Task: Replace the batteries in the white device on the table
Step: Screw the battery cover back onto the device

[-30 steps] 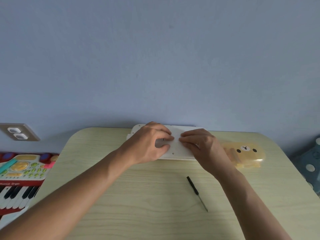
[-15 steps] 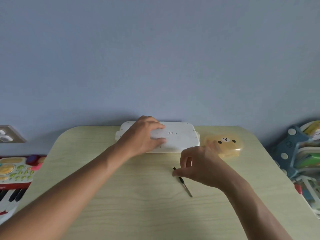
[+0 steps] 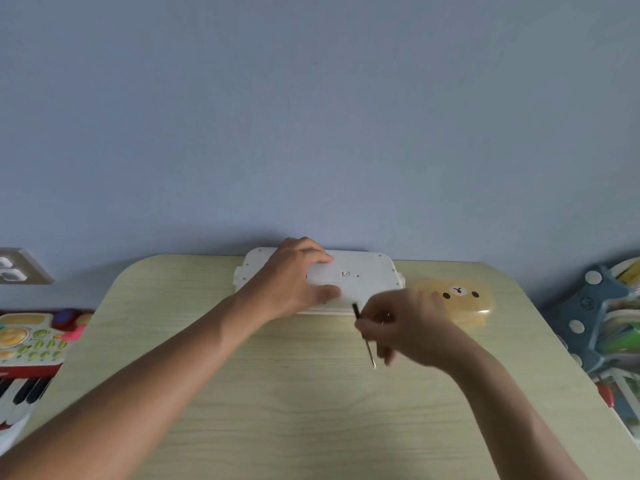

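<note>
The white device point(image 3: 367, 278) lies face down at the far edge of the pale wooden table point(image 3: 311, 410), against the wall. Its rectangular battery cover point(image 3: 323, 273) with a small screw hole sits near the middle of its back. My left hand point(image 3: 294, 282) rests on the device's left half, fingers and thumb framing the cover. My right hand point(image 3: 408, 330) is just in front of the device's right half, blurred, gripping a small black-handled screwdriver point(image 3: 365, 337) lifted off the table, with its metal tip pointing towards me.
A translucent yellow bear-face box point(image 3: 460, 299) stands right of the device. A toy piano keyboard point(image 3: 27, 344) sits off the table's left edge. A blue rack of toys point(image 3: 609, 323) stands at the right. A wall socket point(image 3: 17, 268) is at the far left.
My right hand left the device, reached down to the screwdriver on the table and picked it up. My left hand stayed on the device. The view shifted right.
</note>
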The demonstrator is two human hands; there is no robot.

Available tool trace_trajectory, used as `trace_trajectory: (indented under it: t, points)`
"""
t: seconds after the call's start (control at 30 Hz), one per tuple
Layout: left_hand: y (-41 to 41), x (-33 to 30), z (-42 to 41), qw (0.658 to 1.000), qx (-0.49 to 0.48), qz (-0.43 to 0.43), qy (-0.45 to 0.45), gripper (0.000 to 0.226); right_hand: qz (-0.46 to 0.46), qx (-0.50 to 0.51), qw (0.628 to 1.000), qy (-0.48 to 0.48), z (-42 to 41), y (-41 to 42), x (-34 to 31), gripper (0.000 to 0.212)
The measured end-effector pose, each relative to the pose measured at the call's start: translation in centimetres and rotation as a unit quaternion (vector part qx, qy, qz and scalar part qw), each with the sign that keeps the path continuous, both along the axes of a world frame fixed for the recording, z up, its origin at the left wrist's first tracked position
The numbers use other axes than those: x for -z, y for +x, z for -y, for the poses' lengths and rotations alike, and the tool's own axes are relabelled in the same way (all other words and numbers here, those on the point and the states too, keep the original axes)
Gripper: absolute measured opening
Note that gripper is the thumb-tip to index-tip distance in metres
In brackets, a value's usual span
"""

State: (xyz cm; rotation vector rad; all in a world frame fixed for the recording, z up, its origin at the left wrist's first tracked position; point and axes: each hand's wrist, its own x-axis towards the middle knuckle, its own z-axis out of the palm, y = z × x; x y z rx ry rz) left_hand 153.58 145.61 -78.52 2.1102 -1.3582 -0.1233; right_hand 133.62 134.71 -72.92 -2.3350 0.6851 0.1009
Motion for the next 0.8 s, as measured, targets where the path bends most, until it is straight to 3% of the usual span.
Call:
trace_trajectory:
  t: [0.13, 0.3, 0.43, 0.8]
  points:
    - [0.0, 0.2, 0.2, 1.000, -0.006, 0.004, -0.006, 0.063, 0.177, 0.090, 0.972, 0.129, 2.2, 1.8, -1.4, 0.013]
    - [-0.1, 0.1, 0.2, 1.000, -0.011, -0.003, -0.015, 0.063, 0.299, 0.171, 0.931, 0.125, 3.2, 4.6, -0.5, 0.009]
    - [-0.3, 0.0, 0.1, 1.000, -0.014, 0.002, -0.014, 0.063, 0.316, 0.193, 0.925, 0.089, 3.5, 5.9, 1.2, 0.011]
    - [-0.6, -0.6, 0.0, 1.000, -0.019, 0.004, -0.005, 0.064, 0.319, 0.189, 0.923, 0.100, 3.3, 6.7, 2.6, 0.009]
